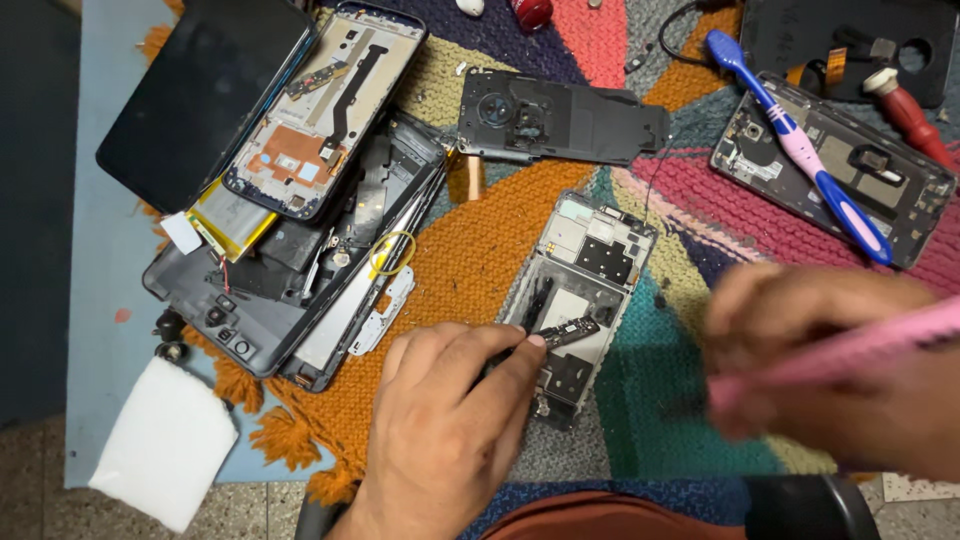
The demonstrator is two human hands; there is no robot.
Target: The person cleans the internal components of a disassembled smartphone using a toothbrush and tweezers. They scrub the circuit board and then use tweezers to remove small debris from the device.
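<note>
The open phone frame (580,290) lies face-up on the woven mat (480,250), at its centre. Its back cover is already off and the internal shields and boards are exposed. The left hand (450,420) rests on the lower left edge of the frame; thumb and forefinger pinch a small black board (567,333) that lies across the frame's lower half. Whether this board is loose or seated cannot be told.

The right hand (830,360) is closed around a pink tool (850,350), just right of the frame. Both are motion-blurred, so the tool's tip and kind are unclear.

Judged from this layout, disassembly of the frame is well advanced: cover removed, at least one board under the fingers. The upper shields and boards appear in place, so work remains there.

Surroundings: a stack of stripped phones (290,200) to the left, a separate black back cover (560,120) above, and another open phone (830,180) with a blue-pink toothbrush (800,140) across it at upper right.
</note>
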